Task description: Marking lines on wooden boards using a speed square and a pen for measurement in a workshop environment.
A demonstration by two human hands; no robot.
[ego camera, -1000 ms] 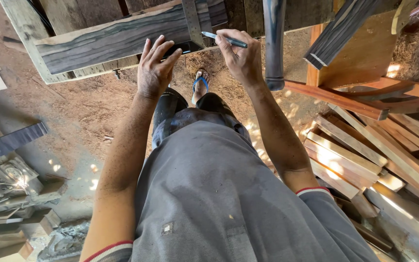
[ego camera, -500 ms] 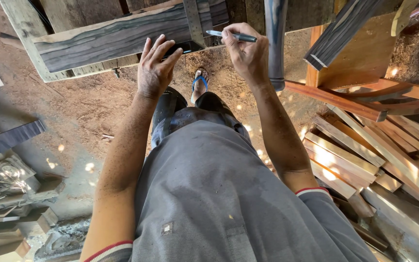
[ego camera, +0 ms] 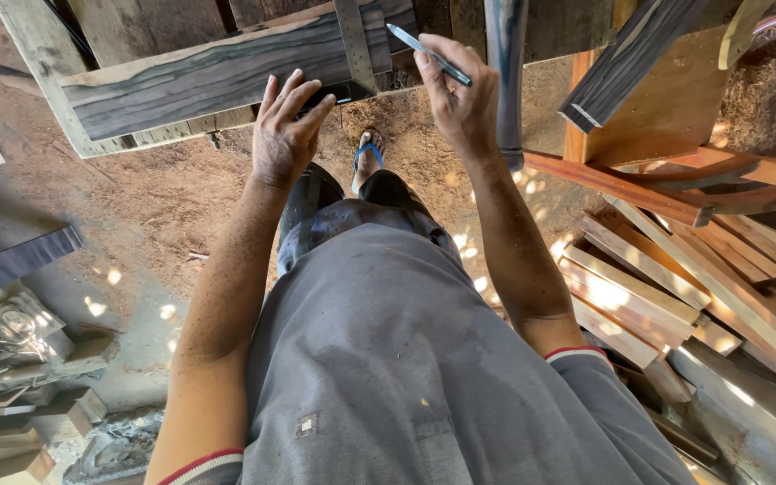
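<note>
A dark grey, streaked wooden plank (ego camera: 208, 76) lies across a pale wooden frame at the top of the head view. A metal square (ego camera: 355, 40) rests across its right end. My left hand (ego camera: 286, 126) presses flat with spread fingers on the square's black handle at the plank's near edge. My right hand (ego camera: 458, 90) grips a grey pen (ego camera: 428, 54), tip pointing up-left and lifted just right of the square's blade.
A dark vertical pole (ego camera: 507, 81) stands right of my right hand. A pile of wooden slats (ego camera: 675, 278) and reddish curved pieces (ego camera: 675, 184) fills the right side. Scrap wood and debris (ego camera: 20, 359) lie at the left. Sawdust covers the floor (ego camera: 163, 207); my sandalled foot (ego camera: 370, 153) shows below the plank.
My right hand has moved up and right a little, tilting the pen from level to a steep diagonal, away from the plank's edge. My left hand stays on the square.
</note>
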